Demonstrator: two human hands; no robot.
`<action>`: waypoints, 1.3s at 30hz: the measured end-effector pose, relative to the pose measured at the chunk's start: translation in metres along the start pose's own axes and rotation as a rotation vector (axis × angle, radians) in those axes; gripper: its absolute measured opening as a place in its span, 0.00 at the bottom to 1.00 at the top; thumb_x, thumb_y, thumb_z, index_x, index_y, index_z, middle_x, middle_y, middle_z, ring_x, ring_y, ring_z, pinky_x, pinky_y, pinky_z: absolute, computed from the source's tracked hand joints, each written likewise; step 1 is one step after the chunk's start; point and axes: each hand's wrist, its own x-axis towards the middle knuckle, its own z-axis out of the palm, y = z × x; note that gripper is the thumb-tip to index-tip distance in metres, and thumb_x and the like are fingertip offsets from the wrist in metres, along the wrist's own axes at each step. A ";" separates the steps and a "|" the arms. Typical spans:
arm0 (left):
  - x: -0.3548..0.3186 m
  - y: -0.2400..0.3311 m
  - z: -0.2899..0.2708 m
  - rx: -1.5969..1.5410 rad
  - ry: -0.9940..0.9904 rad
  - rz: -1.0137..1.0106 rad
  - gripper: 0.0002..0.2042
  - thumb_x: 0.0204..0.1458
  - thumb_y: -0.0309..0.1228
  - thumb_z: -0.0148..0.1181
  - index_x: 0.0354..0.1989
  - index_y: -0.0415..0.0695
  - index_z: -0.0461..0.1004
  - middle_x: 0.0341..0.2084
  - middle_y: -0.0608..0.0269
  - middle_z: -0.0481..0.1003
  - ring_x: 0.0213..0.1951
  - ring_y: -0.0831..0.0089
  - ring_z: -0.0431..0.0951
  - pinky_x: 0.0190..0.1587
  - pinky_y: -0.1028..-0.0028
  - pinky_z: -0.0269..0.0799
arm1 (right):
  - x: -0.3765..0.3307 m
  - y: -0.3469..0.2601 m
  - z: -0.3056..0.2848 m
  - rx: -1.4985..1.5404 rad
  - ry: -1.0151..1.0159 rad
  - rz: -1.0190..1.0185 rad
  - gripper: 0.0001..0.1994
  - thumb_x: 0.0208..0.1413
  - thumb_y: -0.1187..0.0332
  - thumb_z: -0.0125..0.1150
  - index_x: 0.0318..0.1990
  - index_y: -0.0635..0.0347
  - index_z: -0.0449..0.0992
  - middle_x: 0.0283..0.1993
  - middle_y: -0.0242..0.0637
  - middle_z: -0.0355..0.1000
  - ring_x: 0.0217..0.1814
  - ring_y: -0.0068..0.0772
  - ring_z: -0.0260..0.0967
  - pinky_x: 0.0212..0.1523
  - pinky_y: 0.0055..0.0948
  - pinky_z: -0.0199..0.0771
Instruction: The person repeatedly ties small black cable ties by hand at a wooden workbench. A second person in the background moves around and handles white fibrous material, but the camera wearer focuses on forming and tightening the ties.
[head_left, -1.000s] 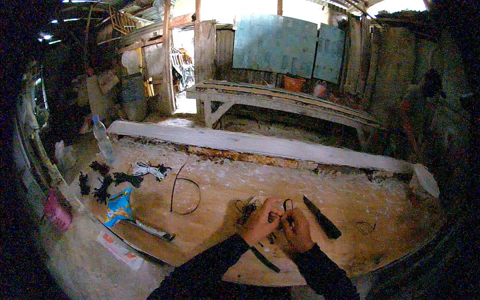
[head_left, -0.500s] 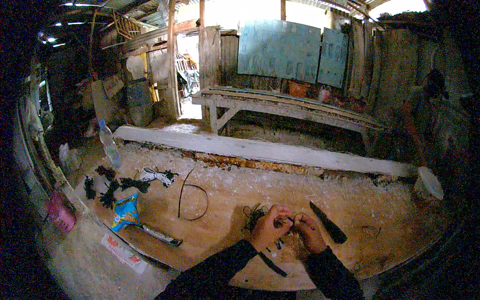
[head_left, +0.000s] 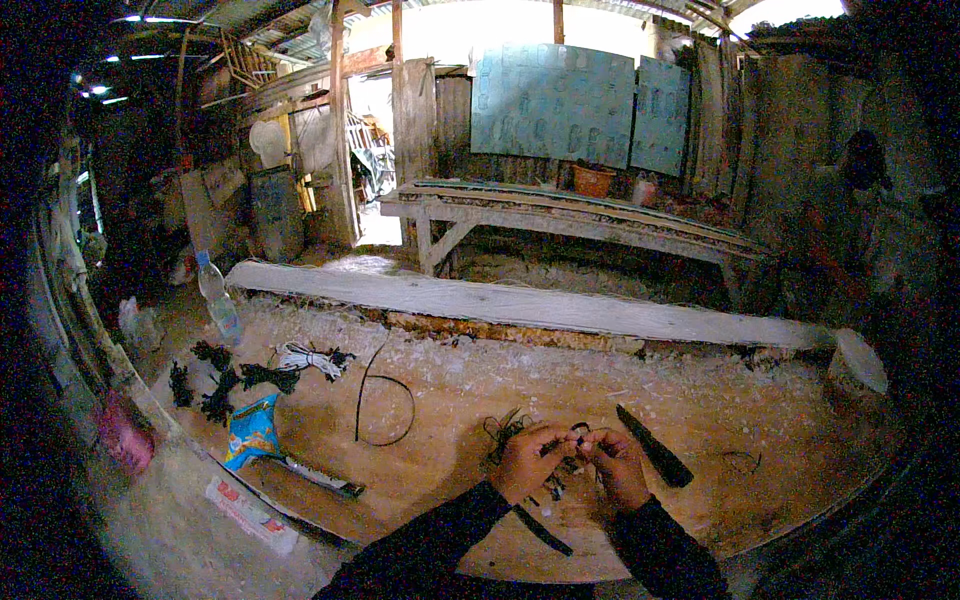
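Over the right half of the brown worktop, my left hand (head_left: 530, 464) and my right hand (head_left: 620, 466) meet at the fingertips. Both are pinched on a small dark strip, a short loop (head_left: 580, 429) of which sticks up between them; its exact kind is too small to tell. Tangled thin black cords (head_left: 503, 430) lie just beyond my left hand. Below the hands are small scraps and a flat black strip (head_left: 543, 530). To the right of my right hand rests a dark, tapering blade-like tool (head_left: 655, 447). A thin black cord (head_left: 410, 405) curls on the worktop further left.
Black bundles (head_left: 270, 377), a white cord bundle (head_left: 305, 358), a blue packet (head_left: 254, 432) and a long narrow object (head_left: 325, 480) lie at left. A plastic bottle (head_left: 217, 298) stands near the pale beam (head_left: 500, 300) along the far edge. Behind it is a wooden bench (head_left: 580, 215).
My fingertips have come together, and a small dark loop now shows above them. My left hand has turned slightly, its fingers closer to my right hand. The view has shifted a little.
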 end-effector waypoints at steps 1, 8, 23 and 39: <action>-0.001 0.000 0.000 -0.034 -0.002 -0.008 0.07 0.45 0.28 0.57 0.32 0.38 0.73 0.33 0.57 0.74 0.37 0.67 0.73 0.40 0.73 0.67 | 0.000 0.000 0.000 -0.026 0.026 -0.015 0.04 0.47 0.71 0.57 0.27 0.61 0.71 0.29 0.30 0.70 0.31 0.21 0.64 0.36 0.21 0.64; -0.003 -0.002 0.000 -0.115 -0.021 -0.074 0.09 0.46 0.29 0.57 0.34 0.38 0.73 0.35 0.57 0.74 0.39 0.69 0.73 0.43 0.75 0.67 | -0.001 0.005 -0.002 -0.114 0.068 -0.061 0.04 0.47 0.73 0.58 0.30 0.62 0.73 0.29 0.31 0.71 0.34 0.22 0.67 0.37 0.22 0.66; -0.002 -0.006 0.001 -0.065 -0.070 -0.089 0.09 0.46 0.30 0.57 0.35 0.40 0.74 0.34 0.57 0.74 0.38 0.68 0.74 0.42 0.74 0.67 | 0.000 0.013 -0.007 -0.116 0.053 -0.116 0.04 0.46 0.75 0.57 0.28 0.59 0.68 0.29 0.31 0.68 0.34 0.24 0.65 0.38 0.23 0.65; 0.001 -0.010 0.001 -0.132 -0.139 -0.141 0.10 0.48 0.33 0.55 0.35 0.39 0.73 0.32 0.58 0.74 0.36 0.70 0.74 0.41 0.73 0.67 | -0.003 0.003 0.005 -0.008 -0.021 -0.187 0.09 0.43 0.74 0.58 0.34 0.59 0.69 0.35 0.33 0.68 0.38 0.27 0.65 0.38 0.24 0.66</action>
